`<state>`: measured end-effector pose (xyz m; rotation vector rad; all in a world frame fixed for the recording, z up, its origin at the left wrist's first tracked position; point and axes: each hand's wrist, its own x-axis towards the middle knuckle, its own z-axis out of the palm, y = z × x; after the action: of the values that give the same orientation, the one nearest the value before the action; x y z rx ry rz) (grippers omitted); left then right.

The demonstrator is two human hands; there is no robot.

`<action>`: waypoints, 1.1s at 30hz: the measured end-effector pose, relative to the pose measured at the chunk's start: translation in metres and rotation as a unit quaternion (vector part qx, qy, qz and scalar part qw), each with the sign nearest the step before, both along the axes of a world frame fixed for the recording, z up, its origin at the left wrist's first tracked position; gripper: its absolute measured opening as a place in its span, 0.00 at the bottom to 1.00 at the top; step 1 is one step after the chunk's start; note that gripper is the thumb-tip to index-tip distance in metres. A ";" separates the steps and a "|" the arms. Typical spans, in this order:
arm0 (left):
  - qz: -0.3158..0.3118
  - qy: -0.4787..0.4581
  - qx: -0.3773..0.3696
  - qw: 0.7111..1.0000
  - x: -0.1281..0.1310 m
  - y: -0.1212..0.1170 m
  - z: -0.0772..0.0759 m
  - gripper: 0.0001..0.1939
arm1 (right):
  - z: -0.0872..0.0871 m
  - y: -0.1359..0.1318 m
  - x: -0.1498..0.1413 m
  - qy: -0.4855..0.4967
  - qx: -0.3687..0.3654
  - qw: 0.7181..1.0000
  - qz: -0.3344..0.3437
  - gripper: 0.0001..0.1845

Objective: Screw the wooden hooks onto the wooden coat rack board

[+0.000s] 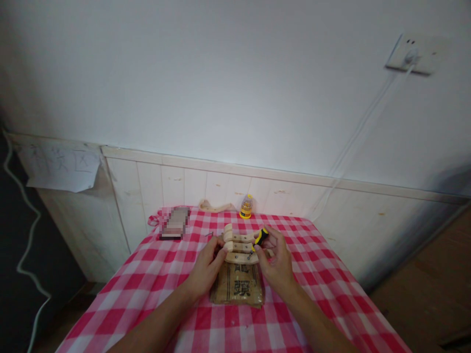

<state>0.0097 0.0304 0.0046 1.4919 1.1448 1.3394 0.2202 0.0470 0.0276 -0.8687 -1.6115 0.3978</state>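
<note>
Three pale curved wooden pieces (241, 246) lie side by side, with small dark screws or holes along them. Below them is a brown wrapped packet (237, 290) printed with dark characters; they appear to rest on its far end. At their left ends, my left hand (211, 262) has its fingers closed on the nearer wooden pieces. My right hand (276, 255) grips a yellow and black screwdriver (261, 236), tilted so its shaft points down left at the nearest piece. The tip is close to a dark spot there; whether it touches I cannot tell.
A red and white checked cloth (176, 314) covers the table. Against the panelled wall are another curved wooden piece (215, 208) and a yellow-based bit container (246, 207). A pixelated flat object (175, 223) lies at the back left. A small metal item (209, 234) sits beyond my left hand.
</note>
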 end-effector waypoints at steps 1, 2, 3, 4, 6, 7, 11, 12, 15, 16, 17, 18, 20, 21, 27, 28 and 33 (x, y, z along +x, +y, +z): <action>0.001 0.001 0.001 1.000 0.000 0.000 0.000 0.14 | 0.000 0.000 0.000 -0.001 0.001 1.000 0.000 0.26; 0.000 0.003 0.002 1.000 0.000 0.000 0.001 0.14 | -0.001 0.001 0.000 -0.004 0.002 1.000 -0.003 0.26; -0.001 0.004 0.002 1.000 0.000 0.000 0.001 0.14 | -0.001 0.001 0.000 -0.006 0.003 1.000 -0.007 0.26; -0.003 0.005 0.001 1.000 0.000 0.000 0.001 0.14 | -0.001 0.002 0.000 -0.007 0.003 1.000 -0.009 0.27; -0.006 0.007 -0.004 1.000 0.000 0.000 0.001 0.14 | -0.002 0.003 0.000 -0.006 0.002 1.000 -0.011 0.26; -0.007 0.008 -0.006 1.000 0.000 0.000 0.000 0.14 | -0.003 0.003 0.000 -0.006 0.002 1.000 -0.012 0.26; -0.008 0.010 -0.002 1.000 0.000 0.001 -0.001 0.14 | -0.004 0.005 0.000 -0.019 0.010 0.999 -0.027 0.26; -0.008 0.009 -0.001 1.000 0.000 0.001 -0.002 0.14 | -0.003 0.005 0.000 -0.023 0.015 0.999 -0.032 0.26; -0.007 0.005 -0.002 1.000 0.000 0.001 -0.002 0.14 | -0.001 0.004 0.000 -0.028 0.027 0.998 -0.042 0.26; -0.007 0.004 -0.003 1.000 0.000 0.001 -0.002 0.14 | 0.000 0.004 0.000 -0.028 0.028 0.998 -0.042 0.26; -0.007 0.003 -0.003 1.000 0.000 0.001 -0.002 0.14 | 0.000 0.004 0.001 -0.028 0.027 0.998 -0.042 0.26; -0.006 0.003 -0.002 1.000 0.000 0.001 -0.002 0.14 | 0.001 0.004 0.001 -0.028 0.025 0.998 -0.044 0.26; -0.003 0.004 0.002 1.000 0.000 0.001 -0.001 0.13 | 0.002 0.004 0.000 -0.028 0.021 0.998 -0.052 0.25; -0.001 0.004 0.003 1.000 0.000 0.001 -0.001 0.13 | 0.002 0.004 0.000 -0.027 0.020 0.998 -0.057 0.25; -0.006 0.003 0.011 1.000 0.000 0.001 -0.002 0.14 | -0.001 0.005 0.002 -0.030 0.019 0.997 -0.069 0.24; -0.007 0.002 0.012 1.000 0.000 0.001 -0.002 0.14 | -0.001 0.006 0.002 -0.030 0.020 0.997 -0.071 0.24; -0.005 -0.002 0.007 1.000 0.000 0.000 -0.002 0.13 | 0.000 0.005 0.002 -0.034 0.024 0.997 -0.072 0.23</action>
<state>0.0100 0.0308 0.0030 1.5016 1.1269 1.3462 0.2219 0.0523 0.0279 -0.9639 -1.6032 0.2305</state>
